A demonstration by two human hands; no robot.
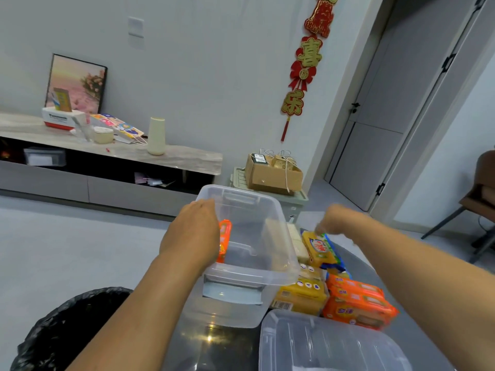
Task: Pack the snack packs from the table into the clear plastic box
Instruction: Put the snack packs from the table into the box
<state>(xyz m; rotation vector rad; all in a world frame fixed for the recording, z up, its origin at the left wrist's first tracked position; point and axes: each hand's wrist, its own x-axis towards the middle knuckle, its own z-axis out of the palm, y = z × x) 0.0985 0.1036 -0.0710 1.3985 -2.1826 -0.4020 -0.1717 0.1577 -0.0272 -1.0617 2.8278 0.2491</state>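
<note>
The clear plastic box point(267, 277) stands on the dark table. My left hand point(191, 234) reaches over its left wall and is shut on an orange snack pack point(224, 241), held on edge inside the box. Right of the box, my right hand point(333, 219) grips the top of a yellow and blue snack pack point(322, 250) that is tilted up off the pile. More yellow packs point(302, 295) and orange packs point(357, 301) lie on the table beside the box. Pale packs point(297, 236) lie behind them.
The box's clear lid point(329, 344) lies at the table's front right. A bin lined with a black bag point(69, 330) stands at lower left. Beyond the table are a low cabinet point(112, 156), a cardboard box point(273, 172) on a crate, and a chair point(479, 204) at right.
</note>
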